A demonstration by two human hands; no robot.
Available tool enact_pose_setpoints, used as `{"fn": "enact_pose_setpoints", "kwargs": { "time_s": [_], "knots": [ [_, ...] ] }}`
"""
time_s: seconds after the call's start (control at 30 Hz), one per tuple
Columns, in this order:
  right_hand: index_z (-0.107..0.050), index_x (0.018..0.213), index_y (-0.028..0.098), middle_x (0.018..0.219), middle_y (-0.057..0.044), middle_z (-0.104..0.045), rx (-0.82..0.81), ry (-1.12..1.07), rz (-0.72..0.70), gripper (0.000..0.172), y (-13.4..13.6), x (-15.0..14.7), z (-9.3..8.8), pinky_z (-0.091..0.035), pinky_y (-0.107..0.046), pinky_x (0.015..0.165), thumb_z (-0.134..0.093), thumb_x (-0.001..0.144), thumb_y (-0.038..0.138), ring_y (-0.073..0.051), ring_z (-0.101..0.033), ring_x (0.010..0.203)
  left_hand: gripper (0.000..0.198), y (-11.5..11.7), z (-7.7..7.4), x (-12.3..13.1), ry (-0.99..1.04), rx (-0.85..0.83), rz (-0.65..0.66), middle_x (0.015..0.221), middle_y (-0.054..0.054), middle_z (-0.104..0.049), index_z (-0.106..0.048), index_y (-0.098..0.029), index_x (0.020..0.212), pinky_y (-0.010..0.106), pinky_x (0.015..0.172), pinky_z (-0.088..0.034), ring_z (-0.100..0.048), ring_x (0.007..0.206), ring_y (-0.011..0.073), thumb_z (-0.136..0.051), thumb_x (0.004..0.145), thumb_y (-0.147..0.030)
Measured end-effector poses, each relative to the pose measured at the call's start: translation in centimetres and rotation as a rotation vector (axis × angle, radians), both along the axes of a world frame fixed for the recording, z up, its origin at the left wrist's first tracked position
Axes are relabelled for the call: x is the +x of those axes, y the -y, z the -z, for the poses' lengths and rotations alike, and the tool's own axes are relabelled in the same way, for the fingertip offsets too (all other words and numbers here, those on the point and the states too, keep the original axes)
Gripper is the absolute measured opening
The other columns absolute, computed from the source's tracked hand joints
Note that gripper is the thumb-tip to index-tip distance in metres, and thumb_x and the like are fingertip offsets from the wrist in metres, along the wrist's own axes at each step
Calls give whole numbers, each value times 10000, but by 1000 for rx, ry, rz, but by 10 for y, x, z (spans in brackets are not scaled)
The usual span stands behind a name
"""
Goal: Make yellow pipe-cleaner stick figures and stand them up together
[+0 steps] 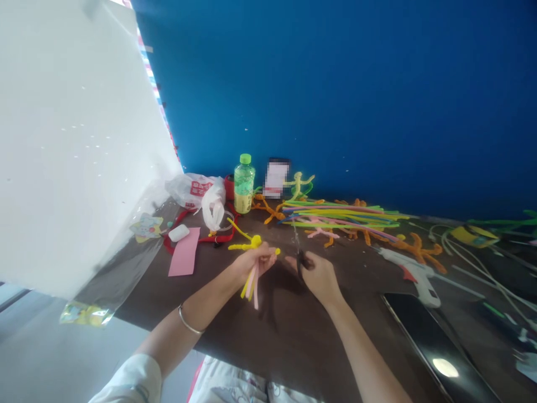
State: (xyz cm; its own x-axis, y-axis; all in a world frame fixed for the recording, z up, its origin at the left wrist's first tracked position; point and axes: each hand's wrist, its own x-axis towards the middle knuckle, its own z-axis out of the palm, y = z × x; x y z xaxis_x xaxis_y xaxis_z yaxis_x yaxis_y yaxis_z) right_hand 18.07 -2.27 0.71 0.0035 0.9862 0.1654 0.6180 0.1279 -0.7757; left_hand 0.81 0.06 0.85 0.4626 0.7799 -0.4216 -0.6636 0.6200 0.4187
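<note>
My left hand [259, 259] is closed around a yellow pipe-cleaner figure [255, 242]. Its yellow limbs stick out to the left of my fist, and a yellow tip shows at the right. Pink and yellow stems [250, 284] hang below the same hand. In my right hand [319, 274] is a pair of scissors [299, 258], fingers wrapped at the dark handles and blades pointing up and away. The scissors are a little right of the yellow figure, apart from it. Beyond the blades lies a bundle of coloured pipe cleaners [344, 214].
A green-capped bottle [244, 184], plastic bag [193, 190] and propped phone [277, 178] stand at the back. Pink paper [185, 254] and a white case [179, 233] lie left. Orange pipe-cleaner pieces [419, 252], a glue gun [415, 271] and a large phone [432, 336] lie right.
</note>
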Motion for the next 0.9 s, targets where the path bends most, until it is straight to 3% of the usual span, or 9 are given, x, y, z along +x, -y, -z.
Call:
{"fn": "enact_pose_setpoints", "kwargs": {
  "time_s": [0.1, 0.3, 0.37, 0.47, 0.67, 0.9],
  "knots": [
    [-563, 635, 184, 528, -14, -589, 5, 201, 130, 279, -7, 13, 2, -379, -241, 491, -602, 631, 460, -180, -583, 548, 267, -1, 2, 1, -66, 73, -42, 564, -42, -468, -381, -147, 592, 120, 588, -514, -580, 538, 48, -582, 678, 6],
    [-599, 936, 137, 802, -94, -662, 107, 238, 75, 350, -9, 26, 12, -473, -290, 554, -605, 638, 321, -173, -613, 551, 311, -1, 6, 3, -155, 172, -55, 557, -42, -488, -377, -153, 569, 177, 699, -528, -607, 604, 76, -654, 628, -27],
    [-610, 936, 144, 900, -111, -649, 186, 327, 63, 335, -5, 23, 10, -473, -302, 559, -599, 653, 322, -170, -602, 564, 318, 0, 8, 3, -193, 201, -59, 580, -29, -519, -381, -153, 570, 203, 711, -529, -611, 623, 91, -677, 605, -41],
    [-631, 879, 176, 867, -81, -647, 343, 428, 107, 219, 2, 17, 2, -458, -295, 608, -555, 733, 322, -176, -597, 649, 323, 1, 10, 4, -243, 219, -55, 600, -17, -545, -389, -152, 578, 212, 716, -525, -615, 634, 99, -697, 580, -55],
    [-617, 989, 197, 876, -64, -635, 682, 539, -220, 205, 13, 6, -8, -415, -281, 741, -496, 825, 209, -161, -564, 803, 312, 4, 8, 3, -250, 237, 15, 583, -16, -555, -395, -153, 601, 192, 674, -525, -622, 621, 103, -701, 591, -90],
    [-618, 945, 180, 852, -77, -629, 735, 704, -312, 206, 14, 6, -6, -383, -306, 702, -436, 850, 163, -167, -545, 771, 357, 6, 7, 4, -259, 274, 68, 616, 8, -596, -366, -163, 616, 199, 657, -521, -626, 617, 109, -716, 575, -104]
  ]
}}
